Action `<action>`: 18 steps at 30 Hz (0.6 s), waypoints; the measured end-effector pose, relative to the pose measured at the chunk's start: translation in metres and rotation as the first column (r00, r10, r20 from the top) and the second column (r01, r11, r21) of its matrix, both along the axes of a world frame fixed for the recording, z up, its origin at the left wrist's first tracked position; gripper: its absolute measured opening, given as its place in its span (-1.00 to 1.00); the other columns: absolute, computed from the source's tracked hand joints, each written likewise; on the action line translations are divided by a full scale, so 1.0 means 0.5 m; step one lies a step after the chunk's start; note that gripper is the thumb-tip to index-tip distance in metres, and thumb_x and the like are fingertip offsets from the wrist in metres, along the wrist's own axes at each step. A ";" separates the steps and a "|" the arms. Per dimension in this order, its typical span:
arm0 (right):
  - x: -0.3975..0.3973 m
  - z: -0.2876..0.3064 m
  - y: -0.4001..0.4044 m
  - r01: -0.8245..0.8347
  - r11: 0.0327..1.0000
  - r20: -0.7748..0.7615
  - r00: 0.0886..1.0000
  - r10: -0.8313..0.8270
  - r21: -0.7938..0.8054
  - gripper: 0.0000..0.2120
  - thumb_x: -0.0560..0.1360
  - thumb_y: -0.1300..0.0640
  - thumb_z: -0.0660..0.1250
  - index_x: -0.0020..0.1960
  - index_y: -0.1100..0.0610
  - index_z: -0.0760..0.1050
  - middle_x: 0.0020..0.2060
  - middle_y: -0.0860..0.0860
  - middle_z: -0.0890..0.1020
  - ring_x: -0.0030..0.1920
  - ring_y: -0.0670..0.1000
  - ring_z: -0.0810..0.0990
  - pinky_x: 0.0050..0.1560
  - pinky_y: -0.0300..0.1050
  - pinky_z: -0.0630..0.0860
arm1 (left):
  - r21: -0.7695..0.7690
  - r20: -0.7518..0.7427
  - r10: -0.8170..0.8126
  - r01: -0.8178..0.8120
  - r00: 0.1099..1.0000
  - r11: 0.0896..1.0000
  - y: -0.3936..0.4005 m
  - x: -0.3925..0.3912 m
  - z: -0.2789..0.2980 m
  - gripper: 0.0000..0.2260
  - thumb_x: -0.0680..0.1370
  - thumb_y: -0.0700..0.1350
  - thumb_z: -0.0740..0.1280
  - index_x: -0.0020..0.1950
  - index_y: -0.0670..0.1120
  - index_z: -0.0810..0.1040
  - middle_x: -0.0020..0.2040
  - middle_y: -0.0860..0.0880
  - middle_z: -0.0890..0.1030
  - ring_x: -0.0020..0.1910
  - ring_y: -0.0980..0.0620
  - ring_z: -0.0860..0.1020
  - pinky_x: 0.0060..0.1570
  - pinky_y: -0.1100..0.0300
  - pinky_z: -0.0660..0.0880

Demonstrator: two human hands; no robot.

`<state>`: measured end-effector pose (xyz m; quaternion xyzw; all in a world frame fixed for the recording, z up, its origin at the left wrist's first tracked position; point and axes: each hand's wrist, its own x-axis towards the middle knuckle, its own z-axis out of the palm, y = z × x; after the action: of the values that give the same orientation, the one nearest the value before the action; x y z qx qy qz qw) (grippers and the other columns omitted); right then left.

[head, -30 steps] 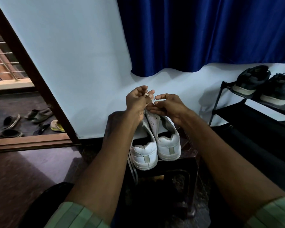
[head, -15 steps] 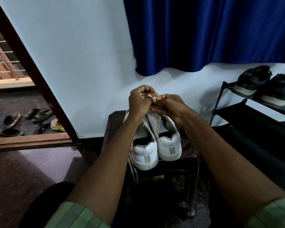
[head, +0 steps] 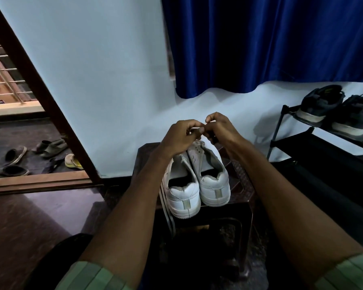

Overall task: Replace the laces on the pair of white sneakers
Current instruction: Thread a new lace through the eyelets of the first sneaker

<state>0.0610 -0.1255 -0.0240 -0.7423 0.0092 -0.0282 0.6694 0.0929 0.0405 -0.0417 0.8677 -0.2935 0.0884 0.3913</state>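
Note:
Two white sneakers stand side by side, heels toward me, on a dark stool (head: 242,185): the left sneaker (head: 182,195) and the right sneaker (head: 213,181). Both my hands meet above their toe ends. My left hand (head: 179,138) and my right hand (head: 219,127) each pinch a thin white lace (head: 196,128) between fingertips; only a short piece shows between them. White laces (head: 166,208) hang down the stool's front beside the left sneaker. The sneakers' front parts are hidden behind my hands.
A black shoe rack (head: 314,143) with dark shoes (head: 321,103) stands to the right. A blue curtain (head: 260,45) hangs on the wall behind. An open doorway at left shows several sandals (head: 50,145) on the floor outside.
Both hands stayed together above the sneakers' fronts, shifting slightly as the fingers worked the lace. The sneakers have not moved.

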 end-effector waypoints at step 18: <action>0.020 -0.027 -0.062 -0.110 0.946 0.074 0.988 0.139 -0.306 -0.69 0.66 0.32 0.19 -0.19 0.12 0.54 -0.32 0.12 0.47 -0.30 0.03 0.42 -0.29 -0.13 0.43 | 0.014 -0.138 0.167 -0.167 0.976 0.986 -0.009 -0.018 0.001 -0.60 0.68 0.06 0.17 -0.19 -0.08 0.65 -0.39 0.30 0.57 -0.34 0.24 0.51 0.16 -0.06 0.44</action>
<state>0.0708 -0.1564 -0.0372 -0.8324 -0.0736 -0.0219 0.5489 0.0838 0.0361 -0.0413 0.8939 -0.1917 0.0602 0.4008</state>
